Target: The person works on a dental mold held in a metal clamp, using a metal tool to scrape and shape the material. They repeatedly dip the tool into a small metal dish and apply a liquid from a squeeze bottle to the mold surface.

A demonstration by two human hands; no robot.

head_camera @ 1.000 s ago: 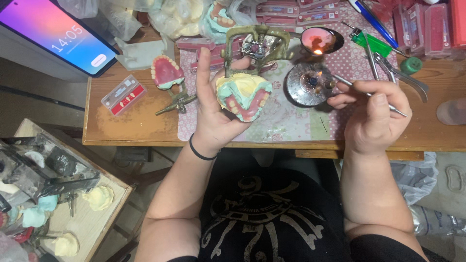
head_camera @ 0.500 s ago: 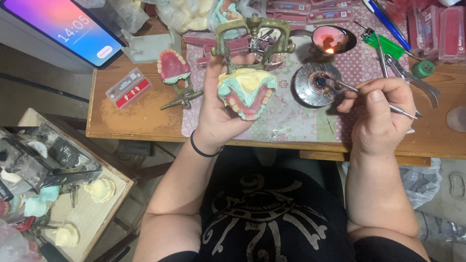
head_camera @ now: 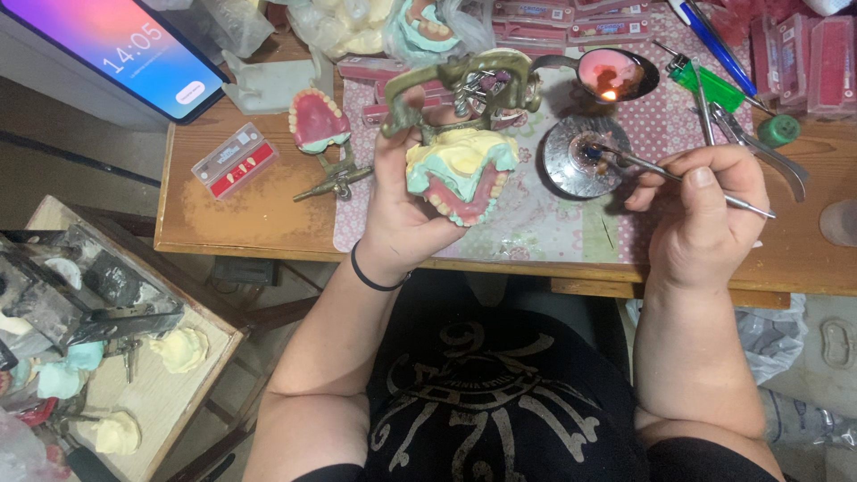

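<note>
My left hand (head_camera: 403, 210) is up over the near edge of the wooden table (head_camera: 259, 214), fingers wrapped tight around a dental model (head_camera: 460, 174): yellow and green plaster w/ pink gum and a row of teeth facing down toward me. The model sits in a brass-coloured hinged frame (head_camera: 464, 76) that rises above my fingers; thumb is pressed on the frame's left side. Black band round that wrist.

My right hand (head_camera: 705, 219) is closed in a pen grip on a thin metal tool (head_camera: 669, 174). Tool runs left from my fingers, tip over a round metal dish (head_camera: 571, 161), which sits just right of the model. Can't tell if the tip touches the dish. Both hands are apart, dish between them.

Behind the dish: a spoon (head_camera: 616, 76) w/ pink wax and a small flame at its edge. Under it all lies a patterned cloth (head_camera: 544, 219), pink dots on the right part. Left of my left hand a second pink denture on a stand (head_camera: 320, 125), then a small clear box w/ red insert (head_camera: 235, 161). Top left a tablet (head_camera: 125, 49), screen lit. Top right: green lighter (head_camera: 710, 85), blue pen (head_camera: 714, 45), metal tweezers (head_camera: 759, 147), red trays (head_camera: 803, 58). Lower left, a side bench (head_camera: 152, 393) w/ plaster casts.
</note>
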